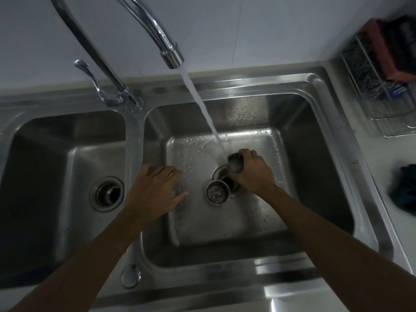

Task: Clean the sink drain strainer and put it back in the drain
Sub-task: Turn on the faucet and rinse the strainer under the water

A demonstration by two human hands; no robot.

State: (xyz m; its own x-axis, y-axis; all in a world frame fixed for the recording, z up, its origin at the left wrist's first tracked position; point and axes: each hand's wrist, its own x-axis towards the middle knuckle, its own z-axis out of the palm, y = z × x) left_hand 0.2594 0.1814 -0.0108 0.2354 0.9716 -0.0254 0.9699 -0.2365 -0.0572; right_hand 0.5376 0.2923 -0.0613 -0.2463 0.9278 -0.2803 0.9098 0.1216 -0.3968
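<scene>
1. My right hand point(252, 172) holds a small metal strainer point(235, 162) under the running water point(202, 104), fingers curled round its far side and thumb on the near side, over the open drain point(227, 181) near the middle of the right basin point(315, 154).
2. A second metal cup point(217, 191), with dark bits inside, sits on the basin floor touching the drain's near-left rim; I cannot tell which piece is the strainer proper.
3. My left hand point(155, 188) hovers palm down, fingers loosely spread and holding nothing, at the right basin's left edge just past the divider.
4. The basin floor lies bare on the near side and along the far wall; the stream falls from the tap spout point(172, 56) over the far rim.
5. The left basin point(45, 176) holds only its own drain fitting point(107, 193).
6. A wire rack point(382, 86) stands at the counter's far-right corner, a dark cloth point(405, 188) by the right edge.
</scene>
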